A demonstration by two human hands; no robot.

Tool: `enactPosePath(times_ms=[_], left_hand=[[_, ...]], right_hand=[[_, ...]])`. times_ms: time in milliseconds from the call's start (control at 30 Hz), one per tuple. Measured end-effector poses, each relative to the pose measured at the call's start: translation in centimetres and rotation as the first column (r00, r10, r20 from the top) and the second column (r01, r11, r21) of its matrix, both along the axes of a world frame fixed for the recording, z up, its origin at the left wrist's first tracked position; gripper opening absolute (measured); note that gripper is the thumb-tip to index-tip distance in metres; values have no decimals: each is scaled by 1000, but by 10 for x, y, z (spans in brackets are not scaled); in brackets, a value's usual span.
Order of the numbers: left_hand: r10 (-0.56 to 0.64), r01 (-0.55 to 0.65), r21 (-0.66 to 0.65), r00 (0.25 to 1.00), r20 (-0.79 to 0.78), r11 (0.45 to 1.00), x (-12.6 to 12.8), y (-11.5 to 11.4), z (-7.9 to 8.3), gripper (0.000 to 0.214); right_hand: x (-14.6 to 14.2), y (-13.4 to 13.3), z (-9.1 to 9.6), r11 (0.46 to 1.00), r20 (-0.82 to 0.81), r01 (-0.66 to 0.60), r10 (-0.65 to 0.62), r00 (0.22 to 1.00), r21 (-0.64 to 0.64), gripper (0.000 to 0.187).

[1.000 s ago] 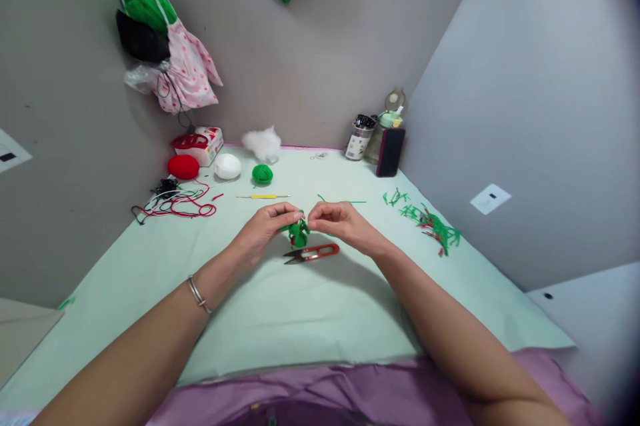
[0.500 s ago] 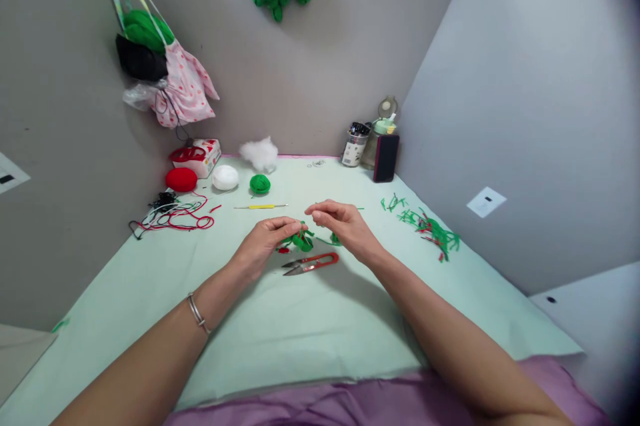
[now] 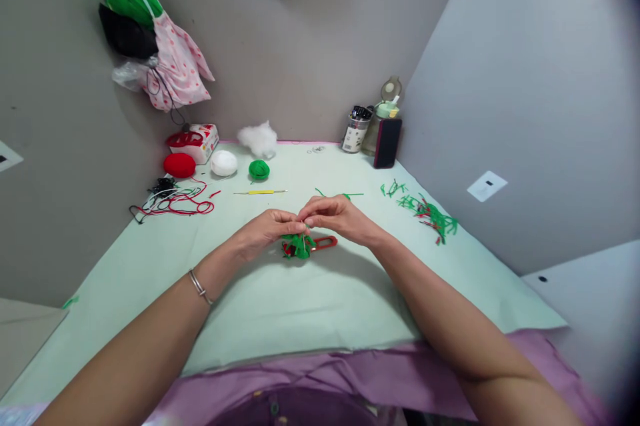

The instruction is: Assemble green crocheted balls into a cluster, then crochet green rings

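My left hand (image 3: pixel 270 229) is closed, its thumb and fingers pinching a small green crocheted piece (image 3: pixel 300 249) with red parts, which hangs below the fingertips. My right hand (image 3: pixel 343 218) meets it there, thumb and forefinger pressed together at the top of the piece. What those right fingers pinch is too small to make out. A thin pale line runs down over the green yarn beneath the fingertips. Behind the piece lie thread snips with an orange handle (image 3: pixel 327 242); their blades are mostly hidden.
Beyond my hands lie a yellow crochet hook (image 3: pixel 261 192), a green yarn ball (image 3: pixel 259 170), a white ball (image 3: pixel 223 163), a red ball (image 3: pixel 179 165) and white stuffing (image 3: pixel 259 139). Yarn scraps (image 3: pixel 430 216) lie right, tangled cords (image 3: pixel 183 203) left. A phone (image 3: pixel 387 144) stands at the back right.
My right hand has moved left and down to meet the left fingertips. The green piece now covers the snips' blades. The whole view has tilted downward slightly.
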State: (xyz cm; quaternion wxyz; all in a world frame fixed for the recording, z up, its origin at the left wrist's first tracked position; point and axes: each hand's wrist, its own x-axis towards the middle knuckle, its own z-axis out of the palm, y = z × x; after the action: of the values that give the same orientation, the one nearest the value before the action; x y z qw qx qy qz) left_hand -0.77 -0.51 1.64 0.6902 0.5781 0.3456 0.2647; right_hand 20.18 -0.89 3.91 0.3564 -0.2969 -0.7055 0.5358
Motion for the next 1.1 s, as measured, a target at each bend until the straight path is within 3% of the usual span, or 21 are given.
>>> enactPosePath(times_ms=[133,267,433,500,567,700,833,1100], left_hand=[[-106,106,9,994,2,994,0,0,0,28],[-103,104,-16,993,60,994,0,0,1,26],[-167,170,-36,983,76,985,-2,-1,2,24],[-209,210,-16,976,66,977,-2,-2,3,24],[-205,207,-18,976,69,978,-2,-3,3,23],[-137,142,-63,988,76,988,0,-3,0,25],[-169,174,-52,981,99,983,2,-3,-4,21],[-283,290,-40,951,122,956,3,-4,-2,19]], right_hand=[[-1,-1,-1,998,9,-62,62,998,20,15],[-4,-4,-3,996,-42,-93,93,995,-3,18],[0,2,-4,985,-93,172,-169,981,25,19],[4,7,-3,960,-164,279,-281,946,-40,19],[8,10,-1,940,-242,306,-336,910,-152,19],[3,4,4,936,-328,123,-236,915,-329,20],[-3,-3,5,927,-350,-36,-105,931,-373,17],[-1,1,8,924,-465,61,-246,850,-377,17]])
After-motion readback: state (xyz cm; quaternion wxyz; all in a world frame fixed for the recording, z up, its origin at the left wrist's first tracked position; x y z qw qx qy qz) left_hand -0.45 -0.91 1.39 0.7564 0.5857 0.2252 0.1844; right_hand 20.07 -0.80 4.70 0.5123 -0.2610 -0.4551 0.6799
